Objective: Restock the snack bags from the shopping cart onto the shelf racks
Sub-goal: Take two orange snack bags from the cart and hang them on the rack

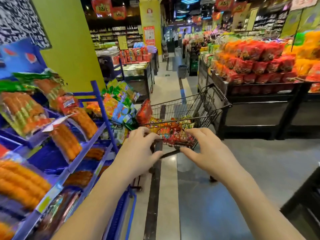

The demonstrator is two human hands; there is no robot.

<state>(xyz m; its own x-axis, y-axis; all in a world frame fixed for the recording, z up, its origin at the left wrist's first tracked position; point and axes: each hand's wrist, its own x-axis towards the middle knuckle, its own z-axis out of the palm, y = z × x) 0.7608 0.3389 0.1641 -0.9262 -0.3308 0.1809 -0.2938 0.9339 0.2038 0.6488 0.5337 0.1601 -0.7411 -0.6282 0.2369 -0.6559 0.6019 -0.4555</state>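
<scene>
A black wire shopping cart (204, 108) stands in the aisle just ahead of me, its basket holding several red, yellow and green snack bags (173, 129). My left hand (138, 148) curls around the cart's dark handle (170, 153) at its near left corner. My right hand (206, 149) hovers over the near right corner with fingers spread and the thumb tip at the handle, holding nothing. The blue shelf rack (99, 134) runs along my left, packed with orange sausage packs (65, 144). Colourful snack bags (121, 104) hang at the rack's far end, touching the cart's left side.
A black display island (256, 108) piled with red and orange bags borders the aisle on the right. Another black fixture (304, 215) sits at the lower right. A yellow pillar (69, 49) rises behind the rack. A grey bin (182, 71) stands further down the aisle.
</scene>
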